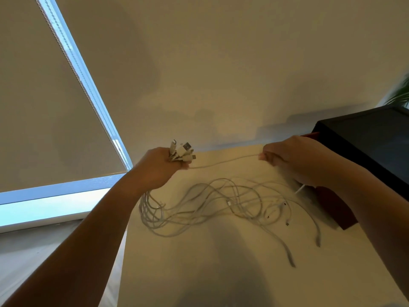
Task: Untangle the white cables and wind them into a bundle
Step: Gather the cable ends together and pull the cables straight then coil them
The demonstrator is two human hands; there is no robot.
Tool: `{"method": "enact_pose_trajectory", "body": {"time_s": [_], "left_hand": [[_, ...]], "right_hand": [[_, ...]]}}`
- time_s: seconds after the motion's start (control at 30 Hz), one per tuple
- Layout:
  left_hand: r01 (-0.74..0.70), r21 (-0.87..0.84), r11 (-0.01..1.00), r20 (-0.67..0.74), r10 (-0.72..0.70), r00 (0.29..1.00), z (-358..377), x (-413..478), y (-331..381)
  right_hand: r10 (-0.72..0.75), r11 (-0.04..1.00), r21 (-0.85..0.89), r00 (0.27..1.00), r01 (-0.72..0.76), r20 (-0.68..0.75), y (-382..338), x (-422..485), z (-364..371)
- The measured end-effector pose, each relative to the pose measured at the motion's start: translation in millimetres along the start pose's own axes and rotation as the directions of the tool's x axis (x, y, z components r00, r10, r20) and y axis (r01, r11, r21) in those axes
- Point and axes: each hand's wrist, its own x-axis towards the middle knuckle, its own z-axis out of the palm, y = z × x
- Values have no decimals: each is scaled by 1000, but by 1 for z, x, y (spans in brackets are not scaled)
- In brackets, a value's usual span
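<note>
Gripping the plug ends, the left hand (158, 168) stretches one white cable (223, 162) to the pinching right hand (287, 159).

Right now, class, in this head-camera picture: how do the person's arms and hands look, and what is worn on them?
Both forearms are bare up to the picture's edge, with no sleeves in view. The left hand and the right hand wear no gloves. No ring, watch, bracelet or marking shows on the parts in view.
</note>
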Motion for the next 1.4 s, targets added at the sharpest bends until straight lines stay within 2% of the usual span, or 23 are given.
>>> {"method": "enact_pose_trajectory", "body": {"time_s": [0.1, 0.23, 0.4, 0.6, 0.9, 1.1, 1.4], "left_hand": [[-79, -66, 995, 17, 80, 997, 8, -4, 24], [-129, -79, 988, 201, 143, 969, 32, -13, 56], [-112, -42, 993, 52, 114, 992, 31, -11, 49], [-107, -119, 987, 16, 110, 994, 9, -13, 35], [-91, -106, 990, -78, 83, 993, -9, -11, 29], [-44, -117, 992, -158, 25, 987, -26, -7, 20], [-14, -156, 988, -207, -18, 978, -37, -9, 11]], "right_hand": [[-73, 997, 33, 997, 72, 26, -14, 6, 5], [-118, 993, 20, 993, 118, -10, -28, 15, 6], [-84, 996, 38, 996, 84, -6, -22, 12, 14], [52, 938, 344, 999, -52, 10, 12, 9, 43], [160, 846, 517, 987, -134, -6, 37, 13, 61], [238, 810, 541, 970, -227, 51, 51, 4, 70], [377, 789, 469, 915, -397, 140, 76, -18, 74]]}}
